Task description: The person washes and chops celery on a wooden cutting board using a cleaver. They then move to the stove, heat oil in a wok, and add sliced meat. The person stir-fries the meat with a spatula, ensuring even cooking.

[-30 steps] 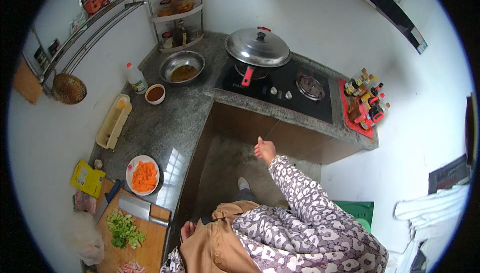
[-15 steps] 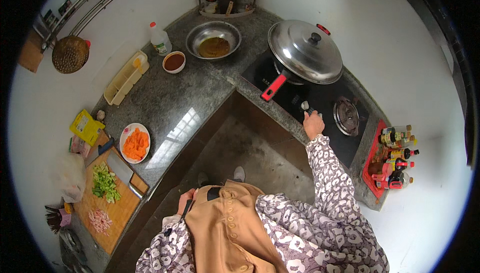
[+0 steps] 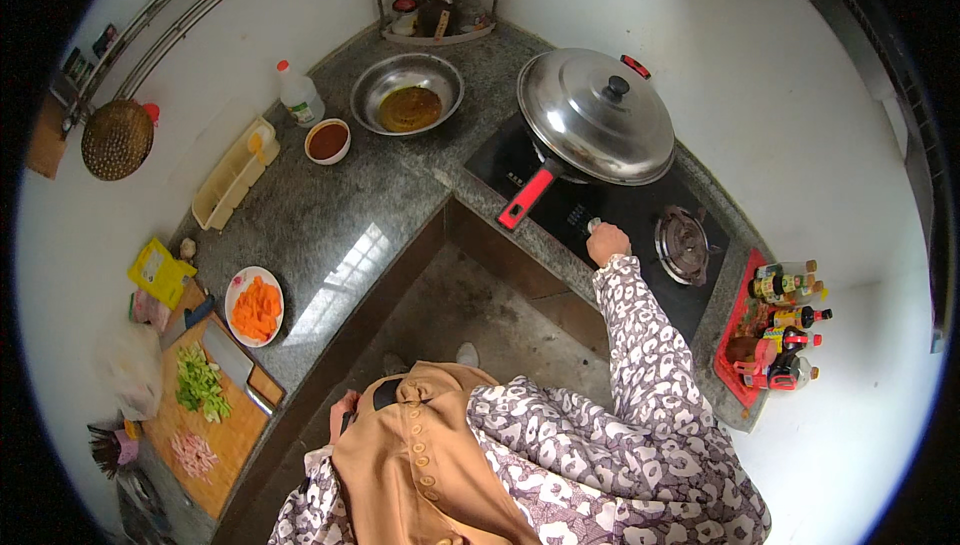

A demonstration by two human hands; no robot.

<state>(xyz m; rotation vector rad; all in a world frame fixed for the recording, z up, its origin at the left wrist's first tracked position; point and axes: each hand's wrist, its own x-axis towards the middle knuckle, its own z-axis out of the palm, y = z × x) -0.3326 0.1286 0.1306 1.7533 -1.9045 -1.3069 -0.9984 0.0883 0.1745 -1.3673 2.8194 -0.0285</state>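
My right hand [image 3: 607, 243] is closed on the silver stove knob [image 3: 594, 225] at the front of the black gas stove [image 3: 640, 217]. Behind it, a steel lid [image 3: 600, 110] with a black knob covers a wok, whose red-and-black handle [image 3: 528, 197] points toward me. To the right of my hand lies the bare second burner [image 3: 682, 245]. My left hand [image 3: 343, 413] is low beside my brown apron [image 3: 410, 445], its fingers curled and partly hidden. A dark strip shows next to it; I cannot make out what the hand holds.
On the left counter are a cutting board [image 3: 243, 445] with chopped greens, pink meat pieces and a cleaver [image 3: 228, 353], and a plate of orange pieces [image 3: 256, 310]. Farther back stand a sauce bowl [image 3: 327, 142] and a steel basin [image 3: 440, 70]. Several bottles [image 3: 795, 317] fill a red tray at right.
My right hand has closed over the stove knob, which showed more before, and now sits slightly farther left in view. The whole view has shifted a little; the lid remains on the wok.
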